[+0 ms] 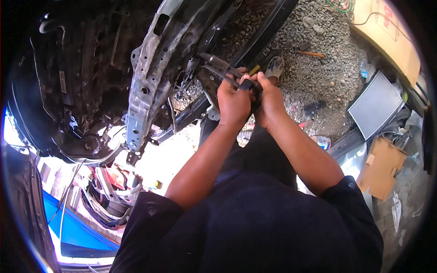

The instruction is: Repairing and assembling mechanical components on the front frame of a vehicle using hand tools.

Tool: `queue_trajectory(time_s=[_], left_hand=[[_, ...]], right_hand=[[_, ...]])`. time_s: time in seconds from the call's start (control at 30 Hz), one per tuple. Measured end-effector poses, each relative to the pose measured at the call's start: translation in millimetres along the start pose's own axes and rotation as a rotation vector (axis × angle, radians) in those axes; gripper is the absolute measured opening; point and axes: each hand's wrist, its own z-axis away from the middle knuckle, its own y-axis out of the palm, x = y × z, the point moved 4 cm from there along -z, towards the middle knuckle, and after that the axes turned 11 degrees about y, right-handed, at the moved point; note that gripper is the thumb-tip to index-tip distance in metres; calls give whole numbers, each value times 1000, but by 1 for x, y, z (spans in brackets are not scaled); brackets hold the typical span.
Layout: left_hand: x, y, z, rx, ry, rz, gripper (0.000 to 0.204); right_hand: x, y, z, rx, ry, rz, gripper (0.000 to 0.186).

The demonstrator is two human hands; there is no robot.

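My left hand (234, 103) and right hand (271, 98) clamp a metal tool (217, 62), its axis toward upper left. Left lies nearer the perforated beam (154, 68).

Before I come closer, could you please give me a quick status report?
Left hand gripping dark metal piece. Right hand right beside it, grip unclear. Scuffed metal panel to the left.

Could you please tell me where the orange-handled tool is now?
In the head view, the orange-handled tool lies on the gravel at upper right, beyond the right hand.
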Motion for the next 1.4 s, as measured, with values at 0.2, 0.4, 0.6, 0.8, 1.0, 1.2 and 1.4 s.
queue_trajectory(time_s=[0.2, 0.4, 0.6, 0.8, 1.0, 1.2, 1.4], left_hand=[[-9, 6, -3, -54, 36, -281, 19], [-3, 5, -2, 3, -4, -148, 20], [-12, 4, -2, 1, 85, -389, 17], [-10, 9, -2, -32, 201, -542, 18], [-20, 3, -6, -13, 3, -369, 18], [-3, 6, -6, -23, 269, -454, 18], [-21, 4, -3, -50, 118, -408, 18]], right_hand=[[5, 1, -3, -63, -25, -42, 35], [8, -7, -11, -10, 7, 9, 36], [9, 0, -3, -74, 94, 23, 37], [10, -14, -15, -247, -561, 460, 35], [10, -5, -7, -118, 141, 107, 32], [-1, -17, -21, -206, -499, 309, 34], [7, -2, -9, 254, 365, 119, 34]])
